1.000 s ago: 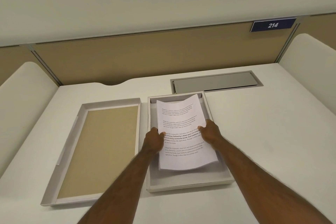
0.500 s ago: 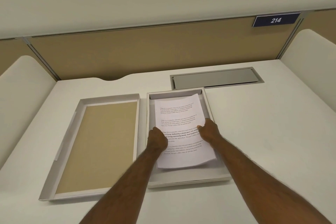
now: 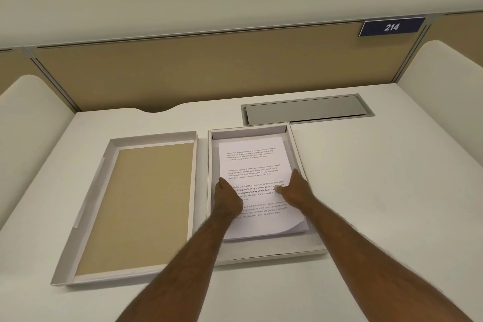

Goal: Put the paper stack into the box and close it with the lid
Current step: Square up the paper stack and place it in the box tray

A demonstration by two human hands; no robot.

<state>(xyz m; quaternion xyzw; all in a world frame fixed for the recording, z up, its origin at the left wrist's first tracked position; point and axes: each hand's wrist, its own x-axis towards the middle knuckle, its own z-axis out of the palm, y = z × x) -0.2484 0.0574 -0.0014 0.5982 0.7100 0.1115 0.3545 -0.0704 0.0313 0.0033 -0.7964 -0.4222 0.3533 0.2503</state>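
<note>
The white paper stack (image 3: 252, 162), printed with text, lies inside the shallow grey box (image 3: 264, 252) at the middle of the desk. Its near right corner curls up a little. My left hand (image 3: 228, 197) holds the stack's left edge and my right hand (image 3: 294, 189) holds its right edge, thumbs on top of the sheets. The lid (image 3: 136, 206) lies upside down to the left of the box, its tan inside facing up, untouched.
A grey cable hatch (image 3: 307, 110) is set into the white desk (image 3: 379, 191) just behind the box. Tan partition panels (image 3: 209, 73) and rounded white side dividers enclose the desk. A blue sign (image 3: 392, 26) reads 214.
The stack has come down from a tilted, lifted pose and now lies nearly flat in the box. Both hands came down with it and stayed on its edges.
</note>
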